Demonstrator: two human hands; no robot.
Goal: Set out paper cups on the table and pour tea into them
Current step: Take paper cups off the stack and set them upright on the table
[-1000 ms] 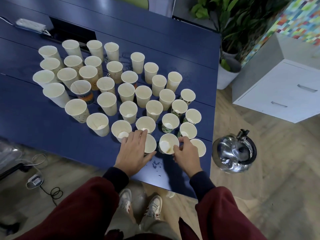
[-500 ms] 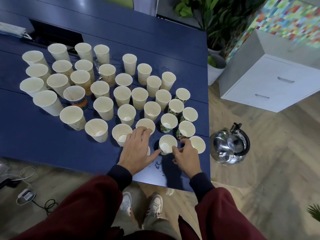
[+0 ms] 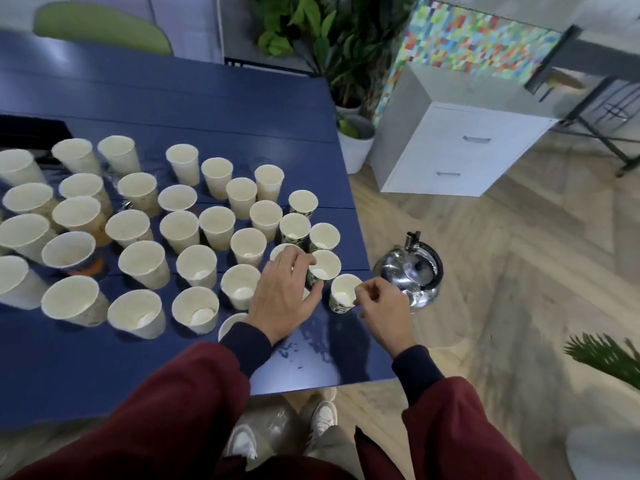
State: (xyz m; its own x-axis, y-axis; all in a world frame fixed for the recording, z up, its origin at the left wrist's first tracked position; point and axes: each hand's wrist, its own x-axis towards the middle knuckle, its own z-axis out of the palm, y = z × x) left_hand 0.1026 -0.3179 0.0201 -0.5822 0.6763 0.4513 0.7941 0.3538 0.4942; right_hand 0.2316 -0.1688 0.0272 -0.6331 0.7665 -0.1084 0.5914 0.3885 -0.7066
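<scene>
Several cream paper cups (image 3: 142, 261) stand close together on the blue table (image 3: 207, 109); some hold a little pale content at the bottom. My left hand (image 3: 284, 292) lies spread over the cups near the table's right front corner, its thumb against the side of a patterned cup (image 3: 325, 266). One cup is mostly hidden under its palm, and another (image 3: 230, 325) shows at its wrist. My right hand (image 3: 381, 306) pinches the rim of the patterned cup (image 3: 341, 292) nearest the table's right edge. A shiny steel kettle (image 3: 412, 271) stands on the floor just right of the table.
Small wet spots (image 3: 304, 344) lie on the table in front of my hands. A white drawer cabinet (image 3: 450, 150) and a potted plant (image 3: 356, 147) stand right of the table. A green chair back (image 3: 100, 29) shows behind it. My feet are under the front edge.
My view has swung to the right. My left hand has moved from the near cup to the cups farther back. My right hand stays at the rim of the rightmost cup.
</scene>
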